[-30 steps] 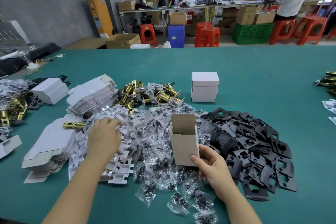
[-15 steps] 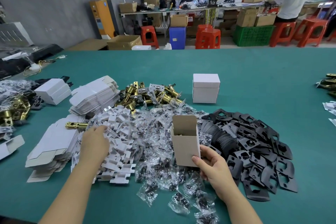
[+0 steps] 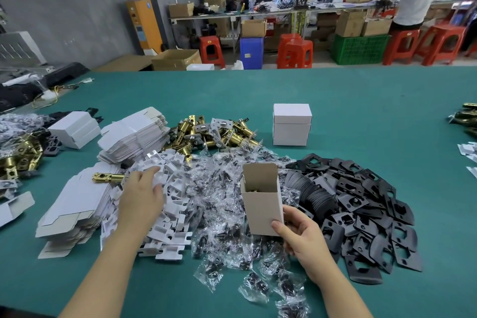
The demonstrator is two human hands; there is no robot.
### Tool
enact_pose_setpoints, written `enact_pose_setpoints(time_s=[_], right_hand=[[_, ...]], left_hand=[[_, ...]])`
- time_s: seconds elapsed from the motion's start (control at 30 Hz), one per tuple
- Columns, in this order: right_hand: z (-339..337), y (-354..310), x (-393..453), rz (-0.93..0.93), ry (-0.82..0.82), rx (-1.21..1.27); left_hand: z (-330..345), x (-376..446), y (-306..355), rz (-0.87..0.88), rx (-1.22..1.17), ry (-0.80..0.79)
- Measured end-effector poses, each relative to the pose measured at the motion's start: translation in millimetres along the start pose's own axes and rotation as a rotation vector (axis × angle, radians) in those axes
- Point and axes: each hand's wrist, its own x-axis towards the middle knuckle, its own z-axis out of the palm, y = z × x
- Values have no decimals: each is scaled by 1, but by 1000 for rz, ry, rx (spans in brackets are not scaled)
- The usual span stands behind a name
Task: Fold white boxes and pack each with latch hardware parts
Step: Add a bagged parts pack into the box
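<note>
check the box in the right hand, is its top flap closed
No, the open box held by the right hand has its top flap standing up, and a bit of brass hardware shows inside.

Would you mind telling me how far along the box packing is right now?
Done: two closed white boxes stacked on the table. In hand: the right hand holds an open box with something brass inside, while the left hand reaches into the white inserts. Left: big piles of flat box blanks, brass latches and black plates.

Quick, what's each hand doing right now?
Left hand: on the white plastic inserts, grip cannot be told.
Right hand: holding the open box upright.
</note>
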Motion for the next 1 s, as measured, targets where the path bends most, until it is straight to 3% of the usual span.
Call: enact_pose_setpoints(time_s=[0.17,0.3,0.43,0.57,0.73,1.0], right_hand=[[0,0,-1,-6,-4,-5],[0,0,-1,-5,-4,-11],[0,0,-1,-5,-8,-8],[0,0,-1,-6,-16,7],[0,0,0,-7,-31,29],[1,-1,0,-13,-39,51]], left_hand=[[-6,-2,35,35,-293,-38],[-11,-8,66,7,-505,-169],[-20,-21,92,-79,-905,-324],[-25,-30,113,62,-882,-396],[-24,-35,132,205,-727,-339],[-18,-41,152,150,-762,-484]])
